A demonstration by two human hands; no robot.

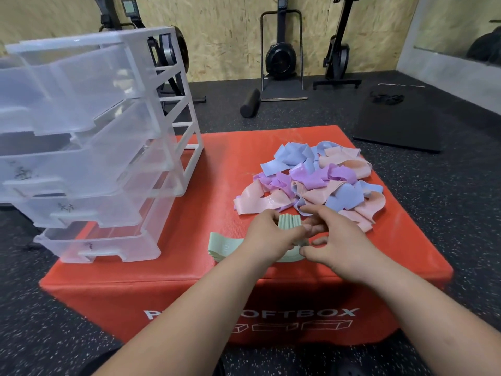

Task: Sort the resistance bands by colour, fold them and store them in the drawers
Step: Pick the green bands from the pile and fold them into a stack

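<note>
A stack of pale green bands [289,221] stands folded between my two hands on the red soft box [206,270]. My left hand [268,234] grips the stack from the left. My right hand [333,240] pinches the same green bands from the right, fingers curled at their edge. More green bands [225,246] lie flat under my left wrist. Behind my hands, a loose pile of blue, purple and pink bands [311,180] covers the right half of the box. A clear plastic drawer unit [89,147] stands on the left with its drawers pulled out in steps.
The red box sits on dark speckled gym flooring. A black foam roller [250,103], rowing machines [282,55] along the wooden wall and a black mat [398,120] lie beyond it. Bare red surface shows between the drawers and the bands.
</note>
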